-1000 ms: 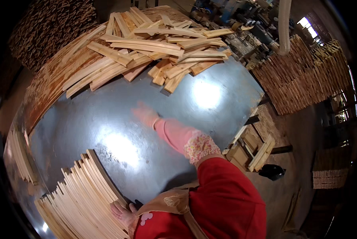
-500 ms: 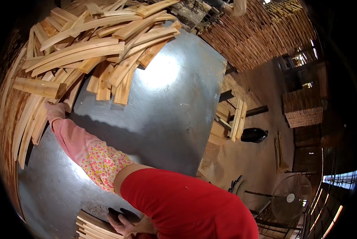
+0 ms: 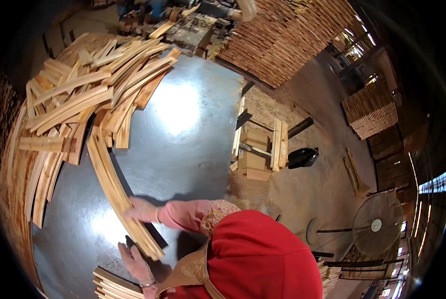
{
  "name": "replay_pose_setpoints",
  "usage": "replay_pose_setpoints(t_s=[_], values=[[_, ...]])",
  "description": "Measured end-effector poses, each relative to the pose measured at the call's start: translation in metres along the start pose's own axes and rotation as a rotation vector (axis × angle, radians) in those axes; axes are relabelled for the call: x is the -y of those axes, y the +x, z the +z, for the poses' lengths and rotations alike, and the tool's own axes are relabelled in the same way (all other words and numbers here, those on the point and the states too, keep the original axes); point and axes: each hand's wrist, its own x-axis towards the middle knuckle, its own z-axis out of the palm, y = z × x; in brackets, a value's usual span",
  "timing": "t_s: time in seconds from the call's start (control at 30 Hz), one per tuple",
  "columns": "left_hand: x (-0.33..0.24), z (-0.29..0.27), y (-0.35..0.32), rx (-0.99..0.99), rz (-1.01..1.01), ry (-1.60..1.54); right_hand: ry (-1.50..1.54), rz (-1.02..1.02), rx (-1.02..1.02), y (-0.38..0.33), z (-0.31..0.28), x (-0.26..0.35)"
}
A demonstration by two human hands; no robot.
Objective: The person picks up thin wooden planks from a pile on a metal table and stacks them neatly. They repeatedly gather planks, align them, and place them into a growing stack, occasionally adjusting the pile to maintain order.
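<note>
Wooden slats (image 3: 116,187) lie bundled from the loose pile (image 3: 83,94) toward the metal tabletop's (image 3: 183,134) near edge, right hand (image 3: 142,209) clasped around them, left hand (image 3: 133,261) pressed flat beneath; ends should stay flush, grip even.

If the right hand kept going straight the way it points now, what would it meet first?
The right hand points leftward and already rests on the long bundle of wooden slats. Past that lies bare metal tabletop, then probably the slats along the table's left edge; depth is unclear.

Left hand (image 3: 135,264) fingertips behind slat bundle (image 3: 118,192), slat stack (image 3: 114,286) cropped
</note>
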Motion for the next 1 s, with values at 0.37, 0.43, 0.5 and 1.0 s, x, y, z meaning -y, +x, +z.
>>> replay_pose_setpoints(t_s=[0.37, 0.43, 0.5, 1.0], values=[[0.008, 0.003, -0.067, 0.145, -0.254, -0.533, 0.179, -0.021, 0.036, -0.057, 0.059, -0.054], [-0.001, -0.022, -0.105, -0.006, -0.209, -0.541, -0.018, 0.030, 0.095, -0.094, 0.073, -0.013], [-0.017, -0.054, -0.145, -0.054, -0.175, -0.249, -0.286, 0.019, 0.179, -0.144, 0.060, 0.022], [0.035, -0.088, -0.234, -0.385, -0.290, -0.882, 0.143, 0.511, 0.781, -0.161, 0.180, -0.067]])
